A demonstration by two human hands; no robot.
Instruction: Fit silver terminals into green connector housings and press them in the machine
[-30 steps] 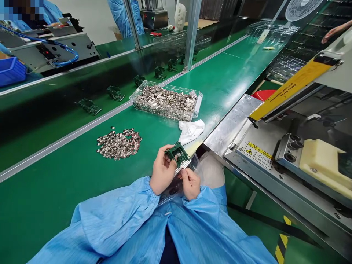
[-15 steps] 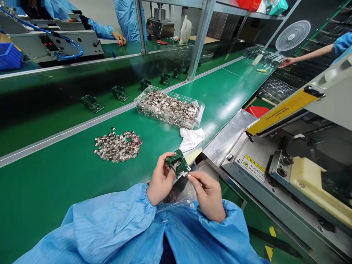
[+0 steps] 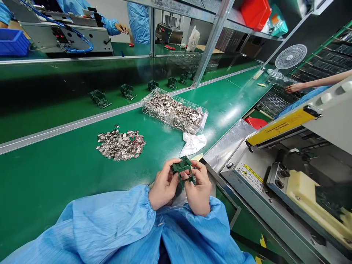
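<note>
Between my two hands, close to my body, is a green circuit board panel (image 3: 182,167) with open cutouts. My left hand (image 3: 164,185) pinches its left side between thumb and fingers. At its right side, my right hand (image 3: 200,189) has thumb and fingers closed on the edge. Beyond the hands a white cloth (image 3: 193,143) lies crumpled on the green bench. A loose pile of small silvery metal parts (image 3: 121,145) is spread to the left. Farther back, a clear plastic tray (image 3: 204,121) is filled with similar parts.
Several circuit board panels (image 3: 99,99) stand in a row on the conveyor behind a metal rail. A press machine (image 3: 253,172) with a warning label borders my right side. Co-workers' hands show at back left (image 3: 121,28) and far right (image 3: 294,88).
My right hand has shifted from the board's lower corner to grip its right edge, and the board has been tilted. The view has turned slightly. The far-right co-worker's arm has moved.
</note>
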